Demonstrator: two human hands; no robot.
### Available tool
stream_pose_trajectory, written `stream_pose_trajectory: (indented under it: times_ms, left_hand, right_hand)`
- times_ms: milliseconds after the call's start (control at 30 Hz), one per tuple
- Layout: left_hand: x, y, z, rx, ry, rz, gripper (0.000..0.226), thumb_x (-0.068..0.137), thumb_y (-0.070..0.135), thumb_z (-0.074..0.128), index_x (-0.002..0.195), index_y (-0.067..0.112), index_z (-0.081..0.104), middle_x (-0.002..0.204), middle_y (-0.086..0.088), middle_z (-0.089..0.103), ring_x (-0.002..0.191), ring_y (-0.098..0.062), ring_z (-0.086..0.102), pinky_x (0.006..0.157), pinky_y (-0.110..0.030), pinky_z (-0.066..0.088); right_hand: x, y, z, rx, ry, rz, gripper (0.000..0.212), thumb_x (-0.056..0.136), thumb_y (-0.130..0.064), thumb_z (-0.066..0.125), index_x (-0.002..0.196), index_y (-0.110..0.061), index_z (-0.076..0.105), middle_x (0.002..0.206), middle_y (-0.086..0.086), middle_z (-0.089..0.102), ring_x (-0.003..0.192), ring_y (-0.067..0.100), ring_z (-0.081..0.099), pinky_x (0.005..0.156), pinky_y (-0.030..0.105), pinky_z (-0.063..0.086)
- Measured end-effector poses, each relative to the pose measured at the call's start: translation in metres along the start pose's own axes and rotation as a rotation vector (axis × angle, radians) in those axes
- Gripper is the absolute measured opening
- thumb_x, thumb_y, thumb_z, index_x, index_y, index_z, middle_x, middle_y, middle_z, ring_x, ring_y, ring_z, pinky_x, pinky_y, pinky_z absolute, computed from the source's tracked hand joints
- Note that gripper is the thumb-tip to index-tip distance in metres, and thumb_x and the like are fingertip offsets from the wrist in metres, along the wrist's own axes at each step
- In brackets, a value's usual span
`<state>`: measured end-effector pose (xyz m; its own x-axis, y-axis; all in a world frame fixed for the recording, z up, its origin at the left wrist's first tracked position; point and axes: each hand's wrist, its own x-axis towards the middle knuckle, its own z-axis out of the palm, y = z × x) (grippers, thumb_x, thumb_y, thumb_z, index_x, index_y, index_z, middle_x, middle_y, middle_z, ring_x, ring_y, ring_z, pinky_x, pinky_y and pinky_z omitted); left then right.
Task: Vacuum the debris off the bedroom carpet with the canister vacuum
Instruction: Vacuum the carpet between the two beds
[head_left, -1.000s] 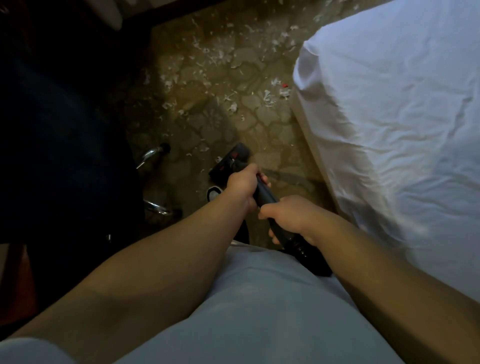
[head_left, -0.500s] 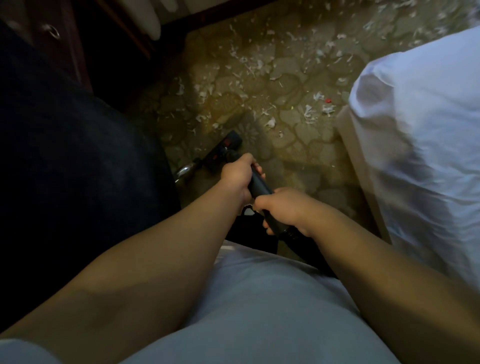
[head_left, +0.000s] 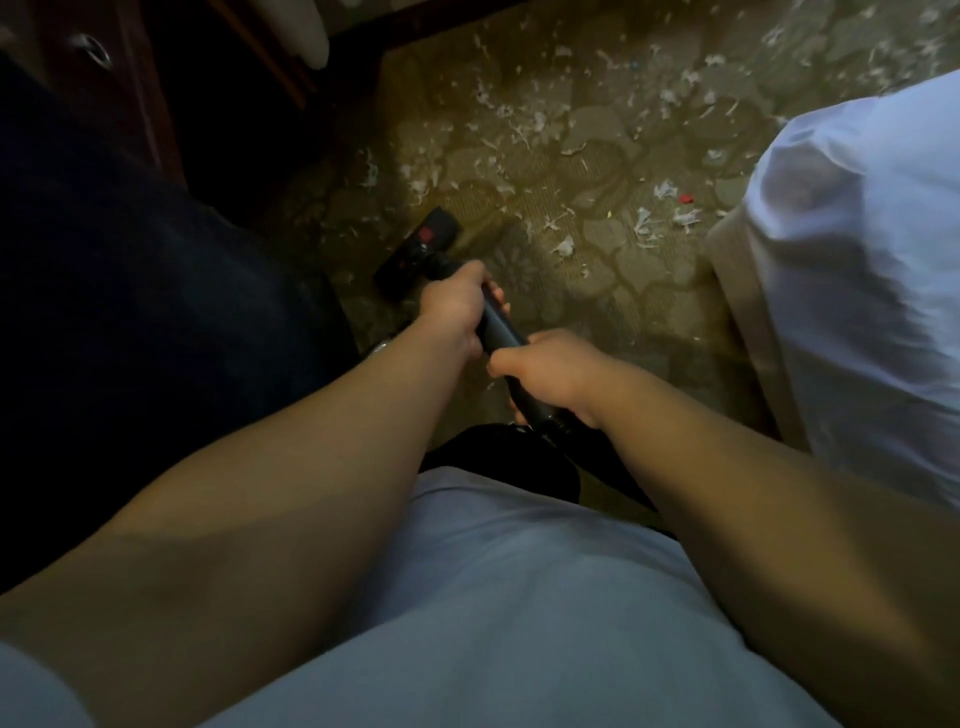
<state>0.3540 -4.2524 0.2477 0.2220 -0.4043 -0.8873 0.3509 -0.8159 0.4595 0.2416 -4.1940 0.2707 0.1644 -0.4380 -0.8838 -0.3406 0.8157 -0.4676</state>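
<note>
While left hand (head_left: 452, 306) and right hand (head_left: 550, 374) grip the wand (head_left: 498, 327), its head (head_left: 418, 249) points upper left. Debris (head_left: 565, 245) lies right of it.

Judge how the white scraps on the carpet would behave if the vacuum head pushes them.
The white scraps look thin and torn, so probably light and floppy. Lying loose on the carpet, they would likely slide or flutter ahead of the vacuum head, not roll.

Head camera looks steeply down, close above carpet (head_left: 597, 291).
</note>
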Motion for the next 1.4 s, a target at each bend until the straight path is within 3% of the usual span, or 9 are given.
stream_pose_trajectory:
  times_ms: [233,300,367,500,733,900,1067,1200,1400]
  left_hand:
    - [0.021,-0.004,-0.021,-0.013,0.023,0.055,0.01,0.095,0.017,0.059,0.085,0.012,0.061,0.064,0.001,0.054,0.059,-0.013,0.054,0.063,-0.029,0.053]
    - [0.015,-0.008,-0.014,0.012,0.028,0.077,0.013,0.095,0.016,0.059,0.082,0.012,0.061,0.063,0.001,0.054,0.058,-0.014,0.054,0.062,-0.029,0.053]
    - [0.005,-0.016,-0.001,0.056,0.012,0.088,0.016,0.095,0.015,0.059,0.08,0.011,0.06,0.062,0.0,0.054,0.056,-0.014,0.053,0.06,-0.028,0.053]
    - [-0.018,-0.045,0.037,0.164,-0.065,0.062,0.012,0.093,0.016,0.06,0.083,0.011,0.062,0.061,-0.001,0.056,0.054,-0.015,0.055,0.055,-0.027,0.053]
    - [-0.089,-0.161,0.118,0.352,-0.28,0.02,0.019,0.091,0.013,0.055,0.072,0.011,0.054,0.051,-0.003,0.052,0.047,-0.018,0.05,0.055,-0.027,0.05]
    - [-0.173,-0.269,0.147,0.486,-0.451,-0.086,0.03,0.094,0.015,0.053,0.066,0.012,0.046,0.047,-0.004,0.049,0.045,-0.02,0.047,0.054,-0.028,0.046]
    - [-0.256,-0.356,0.149,0.73,-0.543,-0.244,0.028,0.097,0.011,0.052,0.07,0.011,0.044,0.054,-0.004,0.048,0.048,-0.019,0.042,0.048,-0.027,0.042]
    - [-0.3,-0.413,0.139,0.885,-0.595,-0.348,0.028,0.1,0.013,0.049,0.072,0.012,0.045,0.058,-0.004,0.046,0.05,-0.019,0.041,0.051,-0.029,0.043]
    - [-0.329,-0.457,0.122,0.93,-0.58,-0.408,0.028,0.1,0.014,0.05,0.072,0.012,0.049,0.06,-0.004,0.048,0.055,-0.019,0.043,0.056,-0.034,0.045]
  right_hand:
    - [0.024,0.009,0.019,-0.078,-0.018,-0.095,0.029,0.085,-0.03,0.074,0.102,-0.008,0.065,0.09,0.017,0.074,0.076,0.034,0.076,0.073,0.047,0.065]
    - [0.017,0.014,0.015,-0.07,0.01,-0.103,0.031,0.086,-0.031,0.074,0.104,-0.006,0.066,0.09,0.016,0.072,0.072,0.031,0.074,0.057,0.039,0.064]
    - [0.006,0.023,0.006,-0.044,0.067,-0.092,0.033,0.086,-0.03,0.075,0.105,-0.004,0.068,0.085,0.013,0.072,0.063,0.026,0.071,0.044,0.025,0.051]
    - [-0.027,0.056,-0.019,-0.015,0.182,-0.053,0.033,0.084,-0.035,0.074,0.103,-0.009,0.07,0.087,0.011,0.075,0.066,0.025,0.073,0.05,0.024,0.051]
    - [-0.108,0.171,-0.071,0.139,0.344,0.09,0.033,0.08,-0.034,0.073,0.102,-0.01,0.07,0.078,0.015,0.075,0.064,0.034,0.074,0.059,0.041,0.058]
    - [-0.208,0.27,-0.091,0.327,0.43,0.187,0.032,0.086,-0.033,0.075,0.1,-0.004,0.072,0.075,0.015,0.073,0.065,0.032,0.072,0.061,0.038,0.055]
    - [-0.301,0.356,-0.084,0.48,0.453,0.298,0.032,0.09,-0.032,0.073,0.102,-0.003,0.069,0.092,0.024,0.077,0.085,0.042,0.078,0.067,0.043,0.058]
    - [-0.352,0.404,-0.061,0.616,0.492,0.352,0.031,0.097,-0.029,0.069,0.104,0.002,0.065,0.077,0.022,0.075,0.059,0.033,0.072,0.053,0.036,0.057]
    - [-0.387,0.438,-0.041,0.72,0.49,0.379,0.027,0.097,-0.026,0.071,0.098,0.0,0.066,0.093,0.027,0.077,0.068,0.033,0.071,0.058,0.036,0.056]
